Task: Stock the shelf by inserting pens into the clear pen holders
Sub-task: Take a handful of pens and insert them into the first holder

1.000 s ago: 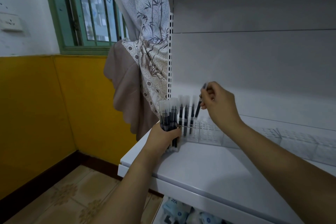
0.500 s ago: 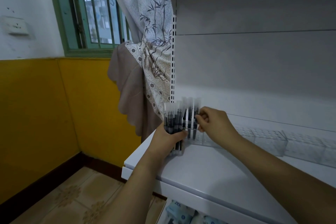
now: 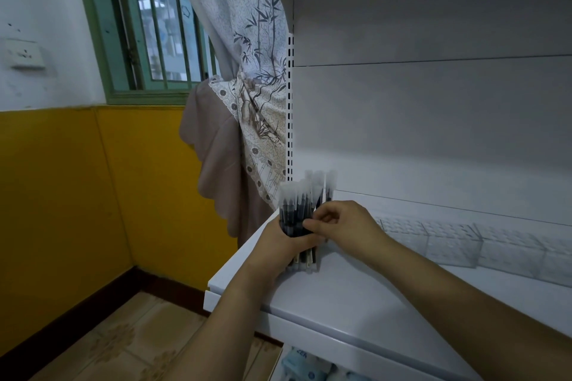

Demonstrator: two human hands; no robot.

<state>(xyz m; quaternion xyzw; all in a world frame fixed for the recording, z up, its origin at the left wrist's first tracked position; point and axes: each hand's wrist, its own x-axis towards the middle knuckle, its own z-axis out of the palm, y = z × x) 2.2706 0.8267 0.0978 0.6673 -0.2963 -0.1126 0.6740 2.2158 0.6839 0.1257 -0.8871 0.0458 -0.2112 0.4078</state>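
Observation:
My left hand [image 3: 280, 246] grips a bundle of black pens [image 3: 295, 209] with frosted caps, upright at the left end of the white shelf [image 3: 356, 297]. My right hand [image 3: 343, 224] has come across to the bundle, its fingers curled and pinching a pen in it. Behind my hands, a few pens [image 3: 328, 187] stand in the leftmost clear pen holder, which my hands mostly hide. A row of clear pen holders [image 3: 452, 241] with small square cells runs to the right along the shelf's back.
The shelf's white back panel [image 3: 433, 120] rises behind the holders. A patterned curtain [image 3: 253, 96] and a brown cloth hang just left of the shelf post. Blue packets [image 3: 303, 365] lie on the shelf below. Yellow wall and tiled floor are to the left.
My right hand lowered a pen into the holder, then moved left and down to the bundle in my left hand. The camera came closer to the shelf.

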